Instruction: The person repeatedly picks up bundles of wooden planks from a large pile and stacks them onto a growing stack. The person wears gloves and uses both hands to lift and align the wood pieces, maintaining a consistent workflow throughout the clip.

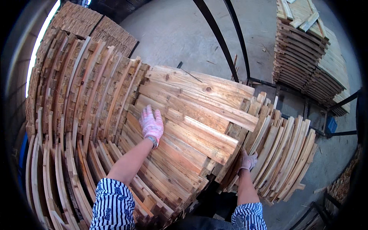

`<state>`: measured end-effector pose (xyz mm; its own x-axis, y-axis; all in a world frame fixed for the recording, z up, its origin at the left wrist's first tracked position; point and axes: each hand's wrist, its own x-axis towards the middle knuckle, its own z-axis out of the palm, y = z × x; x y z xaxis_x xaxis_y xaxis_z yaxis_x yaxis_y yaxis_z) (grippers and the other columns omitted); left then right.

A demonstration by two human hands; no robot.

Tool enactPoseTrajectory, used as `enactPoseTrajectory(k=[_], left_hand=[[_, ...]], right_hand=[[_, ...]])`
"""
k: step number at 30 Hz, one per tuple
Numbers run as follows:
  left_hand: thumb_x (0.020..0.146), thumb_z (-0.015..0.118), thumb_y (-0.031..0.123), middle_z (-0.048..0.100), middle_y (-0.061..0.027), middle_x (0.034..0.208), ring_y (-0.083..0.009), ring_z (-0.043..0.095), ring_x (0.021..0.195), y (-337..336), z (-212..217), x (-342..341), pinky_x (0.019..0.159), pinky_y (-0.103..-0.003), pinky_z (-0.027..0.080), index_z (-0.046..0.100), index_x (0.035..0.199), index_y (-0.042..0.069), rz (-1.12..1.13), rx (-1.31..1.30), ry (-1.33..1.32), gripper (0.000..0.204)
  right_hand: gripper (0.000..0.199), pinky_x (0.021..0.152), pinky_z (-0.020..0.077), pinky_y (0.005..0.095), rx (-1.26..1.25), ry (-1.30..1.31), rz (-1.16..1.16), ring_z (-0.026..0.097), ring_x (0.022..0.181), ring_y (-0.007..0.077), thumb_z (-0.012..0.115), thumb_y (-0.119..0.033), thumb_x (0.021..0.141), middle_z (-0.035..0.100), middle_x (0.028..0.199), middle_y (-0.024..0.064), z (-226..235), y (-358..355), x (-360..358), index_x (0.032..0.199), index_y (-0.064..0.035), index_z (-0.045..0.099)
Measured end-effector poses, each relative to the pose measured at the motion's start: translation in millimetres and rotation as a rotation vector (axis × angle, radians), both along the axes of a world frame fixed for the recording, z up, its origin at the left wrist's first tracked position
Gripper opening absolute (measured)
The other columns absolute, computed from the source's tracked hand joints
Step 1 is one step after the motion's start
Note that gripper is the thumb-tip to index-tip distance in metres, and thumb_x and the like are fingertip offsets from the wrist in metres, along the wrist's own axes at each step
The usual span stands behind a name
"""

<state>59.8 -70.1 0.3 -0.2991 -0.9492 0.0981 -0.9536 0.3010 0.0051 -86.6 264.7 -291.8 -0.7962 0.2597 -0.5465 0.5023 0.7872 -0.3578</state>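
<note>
My left hand point(152, 123), in a pink and white knitted glove, lies flat with its fingers stretched out on a wooden panel point(184, 143). That panel is made of several planks side by side, with uneven ends, and leans against the stacked panels. At the right, my right hand point(248, 161), in a similar glove, is closed at the near left edge of a row of upright wooden panels point(281, 153). Its thumb is on the right side of a panel's edge; the other fingers are partly hidden.
Tall rows of stacked wooden panels point(84, 84) fill the left side. A black metal frame point(220, 32) rises beyond the panels. At the far right stands another panel stack point(299, 53) with loose slats on top. A blue object point(331, 124) sits on the concrete floor point(172, 34).
</note>
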Motion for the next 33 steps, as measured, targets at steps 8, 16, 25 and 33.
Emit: enactPoseTrajectory(k=[8,16,25,33], left_hand=[[0.105,0.031,0.051,0.031,-0.0225,0.161,-0.0363,0.025,0.151,-9,-2,3,0.123,-0.051,0.016,0.031,0.156,0.006,0.005,-0.003,-0.069,0.068],[0.106,0.031,0.051,0.03,-0.0206,0.161,-0.0356,0.026,0.15,-10,-13,8,0.123,-0.05,0.017,0.031,0.157,0.009,0.0,-0.001,-0.037,0.067],[0.104,0.036,0.048,0.038,-0.0192,0.156,-0.0358,0.033,0.145,-7,-13,4,0.12,-0.053,0.021,0.037,0.151,0.008,0.007,-0.093,-0.13,0.062],[0.103,0.034,0.051,0.036,-0.0169,0.158,-0.0338,0.028,0.149,0,3,0,0.121,-0.054,0.017,0.036,0.153,0.007,0.036,-0.045,-0.161,0.067]], right_hand=[[0.082,0.1,0.0479,0.0416,-0.407,-0.033,-0.131,0.061,0.112,0.0351,0.087,-0.032,0.072,0.063,0.126,0.0238,-41,5,14,0.139,-0.0035,0.048],[0.088,0.093,0.0514,0.0409,-0.607,-0.21,0.065,0.066,0.109,0.0338,0.086,-0.037,0.077,0.066,0.12,0.0249,15,50,-14,0.142,0.0024,0.042],[0.073,0.092,0.0536,0.0315,-0.912,-0.233,0.416,0.066,0.104,0.0196,0.084,-0.018,0.08,0.067,0.121,0.0109,332,98,-108,0.141,-0.0001,0.047],[0.096,0.102,0.0469,0.0352,-0.718,-0.424,1.338,0.061,0.117,0.0291,0.077,-0.052,0.079,0.062,0.129,0.0219,477,-159,-107,0.146,0.0056,0.04]])
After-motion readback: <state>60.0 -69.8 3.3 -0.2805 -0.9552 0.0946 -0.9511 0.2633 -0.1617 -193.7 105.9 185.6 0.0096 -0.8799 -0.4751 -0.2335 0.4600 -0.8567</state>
